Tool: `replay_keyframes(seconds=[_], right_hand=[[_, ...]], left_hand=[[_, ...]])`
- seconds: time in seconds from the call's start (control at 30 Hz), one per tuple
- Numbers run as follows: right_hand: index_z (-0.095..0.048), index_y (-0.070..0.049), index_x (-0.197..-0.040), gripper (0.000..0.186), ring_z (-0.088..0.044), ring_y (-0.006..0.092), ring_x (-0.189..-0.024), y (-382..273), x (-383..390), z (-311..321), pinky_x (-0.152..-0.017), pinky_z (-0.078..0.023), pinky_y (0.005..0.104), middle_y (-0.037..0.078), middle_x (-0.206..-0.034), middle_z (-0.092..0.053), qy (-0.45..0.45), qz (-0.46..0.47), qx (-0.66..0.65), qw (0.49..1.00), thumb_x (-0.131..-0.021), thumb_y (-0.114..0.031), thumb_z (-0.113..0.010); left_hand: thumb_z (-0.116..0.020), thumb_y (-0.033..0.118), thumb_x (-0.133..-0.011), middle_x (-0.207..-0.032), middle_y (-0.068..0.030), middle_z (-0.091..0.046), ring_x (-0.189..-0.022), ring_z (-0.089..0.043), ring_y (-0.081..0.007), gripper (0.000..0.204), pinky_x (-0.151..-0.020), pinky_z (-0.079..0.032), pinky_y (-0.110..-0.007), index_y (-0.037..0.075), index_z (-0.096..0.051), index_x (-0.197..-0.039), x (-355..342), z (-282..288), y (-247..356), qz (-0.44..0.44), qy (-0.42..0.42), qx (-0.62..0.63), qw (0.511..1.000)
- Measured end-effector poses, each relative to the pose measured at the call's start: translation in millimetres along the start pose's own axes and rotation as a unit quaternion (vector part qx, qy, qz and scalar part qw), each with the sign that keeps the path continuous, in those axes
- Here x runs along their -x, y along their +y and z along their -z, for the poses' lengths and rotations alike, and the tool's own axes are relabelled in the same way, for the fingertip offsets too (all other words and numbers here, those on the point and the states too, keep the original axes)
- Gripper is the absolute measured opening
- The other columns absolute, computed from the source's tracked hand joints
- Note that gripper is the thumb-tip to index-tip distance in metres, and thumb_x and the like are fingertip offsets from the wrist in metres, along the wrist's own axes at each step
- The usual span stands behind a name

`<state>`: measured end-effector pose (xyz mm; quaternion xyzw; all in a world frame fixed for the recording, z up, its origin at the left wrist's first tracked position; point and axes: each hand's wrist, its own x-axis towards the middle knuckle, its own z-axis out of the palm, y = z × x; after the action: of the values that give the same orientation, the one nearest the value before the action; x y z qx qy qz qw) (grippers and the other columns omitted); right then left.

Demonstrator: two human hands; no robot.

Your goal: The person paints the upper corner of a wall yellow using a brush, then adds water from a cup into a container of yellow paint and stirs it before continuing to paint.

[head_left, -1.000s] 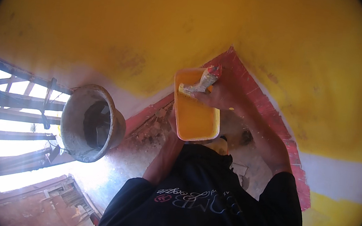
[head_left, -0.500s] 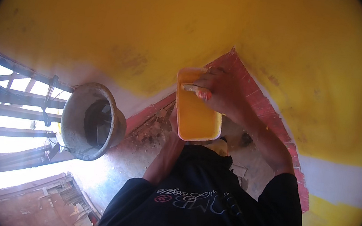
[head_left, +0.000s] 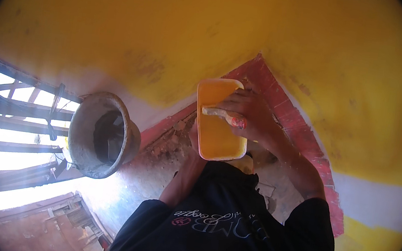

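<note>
A rectangular yellow paint tray [head_left: 219, 140] with a pale rim is held out in front of my body. My left hand [head_left: 194, 134] grips its left side, with most of the fingers hidden behind the tray wall. Yellow paint coats the inside. Over the tray's right side, my right hand [head_left: 250, 109] is closed around a paintbrush [head_left: 218, 112]. Its pale, paint-smeared handle points left over the tray and bears a red mark near my palm. I cannot make out the bristles.
Yellow walls [head_left: 172, 31] meet in a corner ahead, with a red band [head_left: 284, 103] along their base. A grey, cement-crusted bucket [head_left: 131, 139] is at the left, beside a barred opening [head_left: 21, 121]. Rubble [head_left: 172, 137] lies on the floor near the corner.
My right hand and the paintbrush have shifted a little toward me and to the right over the tray. The tray has dropped slightly nearer my body, with my left hand still on it.
</note>
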<state>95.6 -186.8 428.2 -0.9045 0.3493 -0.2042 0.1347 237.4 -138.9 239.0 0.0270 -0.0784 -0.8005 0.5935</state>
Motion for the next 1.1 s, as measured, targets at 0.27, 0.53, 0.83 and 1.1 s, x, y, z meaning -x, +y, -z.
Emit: replay_keyframes(seconds=[0.27,0.53,0.83,1.1], right_hand=[[-0.070,-0.014,-0.096,0.032,-0.060,0.0224,-0.099,17,-20,-13,-0.095,-0.038,0.0396,0.005,-0.097,-0.067,0.024,-0.039,0.082,0.996,-0.064,-0.007,-0.067],[-0.070,-0.008,-0.083,0.013,-0.062,0.0288,-0.082,17,-4,-20,-0.087,-0.042,0.0405,0.010,-0.080,-0.067,-0.018,-0.072,0.046,0.996,-0.071,-0.013,-0.070],[-0.069,-0.008,-0.080,0.016,-0.062,0.0308,-0.075,-14,20,-17,-0.083,-0.043,0.0390,0.011,-0.074,-0.066,-0.001,-0.122,-0.036,0.992,-0.072,-0.021,-0.074],[-0.071,-0.007,-0.081,0.020,-0.060,0.0304,-0.073,-29,29,-7,-0.078,-0.043,0.0391,0.011,-0.074,-0.067,0.012,-0.148,-0.028,0.989,-0.069,-0.023,-0.077]], left_hand=[[-0.034,0.035,-0.098,-0.121,-0.0131,-0.055,-0.108,-0.058,-0.0265,0.047,-0.092,-0.049,-0.040,0.003,-0.044,-0.131,2,-29,3,-0.033,-0.028,-0.057,0.997],[-0.033,0.036,-0.099,-0.125,-0.0129,-0.054,-0.111,-0.057,-0.0272,0.048,-0.095,-0.048,-0.041,0.005,-0.042,-0.134,2,-41,2,-0.034,-0.019,-0.070,0.997],[-0.034,0.040,-0.098,-0.133,-0.0124,-0.050,-0.119,-0.052,-0.0276,0.052,-0.101,-0.043,-0.043,0.008,-0.039,-0.138,5,2,-2,-0.070,0.031,-0.262,0.962],[-0.036,0.045,-0.097,-0.138,-0.0137,-0.046,-0.122,-0.049,-0.0297,0.058,-0.103,-0.040,-0.044,0.008,-0.036,-0.141,-5,-6,4,-0.023,-0.034,-0.039,0.998]])
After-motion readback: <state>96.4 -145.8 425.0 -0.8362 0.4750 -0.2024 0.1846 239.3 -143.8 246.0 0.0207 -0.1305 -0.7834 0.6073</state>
